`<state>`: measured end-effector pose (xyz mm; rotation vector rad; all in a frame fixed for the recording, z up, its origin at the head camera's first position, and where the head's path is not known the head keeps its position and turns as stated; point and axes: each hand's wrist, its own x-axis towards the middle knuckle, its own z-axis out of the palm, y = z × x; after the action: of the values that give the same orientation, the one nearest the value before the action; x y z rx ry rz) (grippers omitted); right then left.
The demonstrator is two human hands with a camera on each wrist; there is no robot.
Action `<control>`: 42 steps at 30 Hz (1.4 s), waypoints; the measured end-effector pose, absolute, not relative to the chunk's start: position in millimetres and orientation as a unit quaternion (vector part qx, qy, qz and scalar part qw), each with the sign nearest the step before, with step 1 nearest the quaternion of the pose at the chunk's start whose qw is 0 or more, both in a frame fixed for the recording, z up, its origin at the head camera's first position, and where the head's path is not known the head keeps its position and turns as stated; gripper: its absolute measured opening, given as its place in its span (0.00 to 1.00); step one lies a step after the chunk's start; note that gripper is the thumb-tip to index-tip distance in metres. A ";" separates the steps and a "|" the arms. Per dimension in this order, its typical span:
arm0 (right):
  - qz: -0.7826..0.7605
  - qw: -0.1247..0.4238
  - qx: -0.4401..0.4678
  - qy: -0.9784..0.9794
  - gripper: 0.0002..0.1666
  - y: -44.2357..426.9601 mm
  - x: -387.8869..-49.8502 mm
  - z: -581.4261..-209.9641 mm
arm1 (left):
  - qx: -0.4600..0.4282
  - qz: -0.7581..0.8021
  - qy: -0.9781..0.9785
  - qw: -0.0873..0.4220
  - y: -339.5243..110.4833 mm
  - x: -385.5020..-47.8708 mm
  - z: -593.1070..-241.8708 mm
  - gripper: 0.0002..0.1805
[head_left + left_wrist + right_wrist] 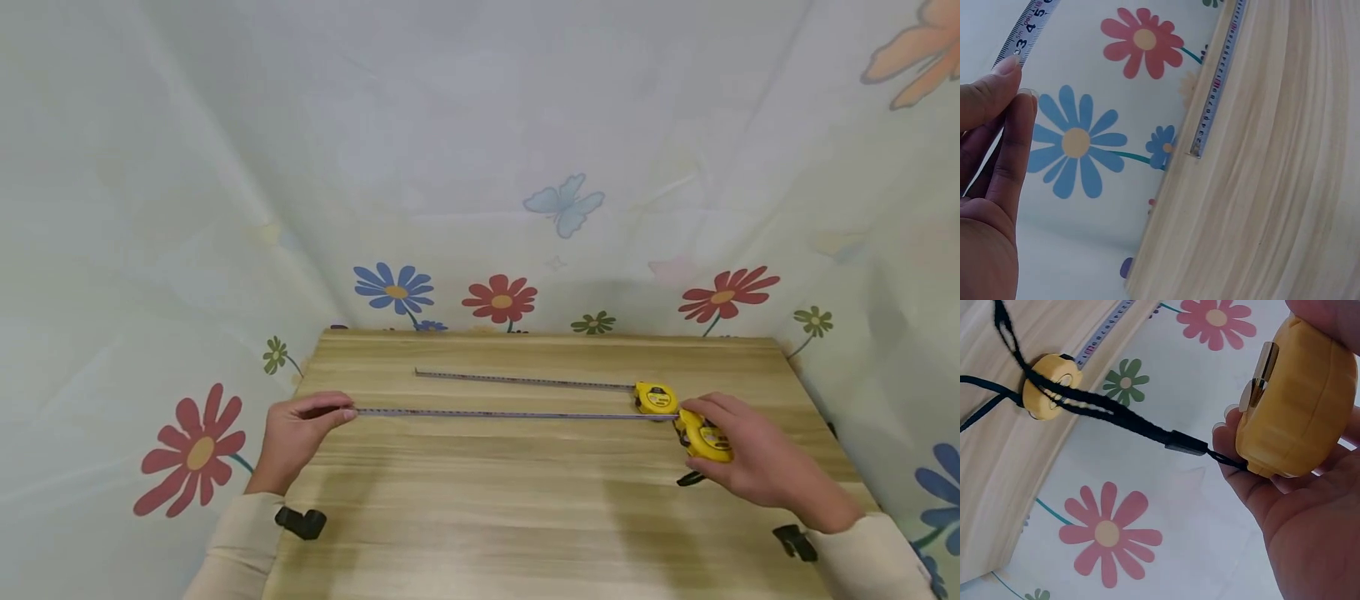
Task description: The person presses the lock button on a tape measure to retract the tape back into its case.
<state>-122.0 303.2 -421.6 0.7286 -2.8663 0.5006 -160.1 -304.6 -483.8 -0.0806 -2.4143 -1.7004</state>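
My left hand (303, 429) pinches the end of a metal tape blade (517, 414) between thumb and fingers. In the left wrist view the thumb lies by the 3 mark of that blade (1029, 31); the tip is hidden in the hand. The blade runs straight across to a yellow tape measure (702, 439), which my right hand (761, 458) grips by its case. A black strap (1186, 442) hangs from this case (1304, 400). Just beyond it, a second yellow tape measure (655, 398) lies on the table, its own blade (525, 381) drawn out to the left.
The wood-grain table (480, 517) ends at a pale cloth backdrop (450, 167) printed with flowers and butterflies. Black camera mounts (302, 523) sit at both wrists. The second tape's hooked end (1195, 153) lies near the far edge.
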 end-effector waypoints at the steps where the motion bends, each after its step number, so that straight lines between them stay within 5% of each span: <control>1: 0.167 0.077 0.244 -0.952 0.40 303.5 -121.6 -421.1 | -0.029 -0.573 -0.813 0.094 -304.8 -160.3 -482.8 0.15; 10: 0.165 0.109 0.264 -0.944 0.41 302.1 -117.2 -415.5 | -0.022 -0.571 -0.815 0.102 -306.3 -157.6 -474.1 0.16; 22: 0.132 0.119 0.288 -0.941 0.25 299.8 -111.8 -406.3 | -0.042 -0.572 -0.812 0.107 -308.0 -156.7 -465.4 0.14; 32: 0.118 0.126 0.287 -0.942 0.22 296.6 -110.5 -397.0 | -0.045 -0.572 -0.812 0.102 -309.4 -156.0 -462.5 0.15; 42: 0.160 0.198 0.346 -0.903 0.23 299.9 -112.3 -401.5 | -0.056 -0.571 -0.809 0.124 -314.5 -154.9 -456.3 0.11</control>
<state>-112.3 299.9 -401.5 0.9690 -2.5266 0.4487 -154.9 -314.5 -456.3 -0.1643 -2.3590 -1.6649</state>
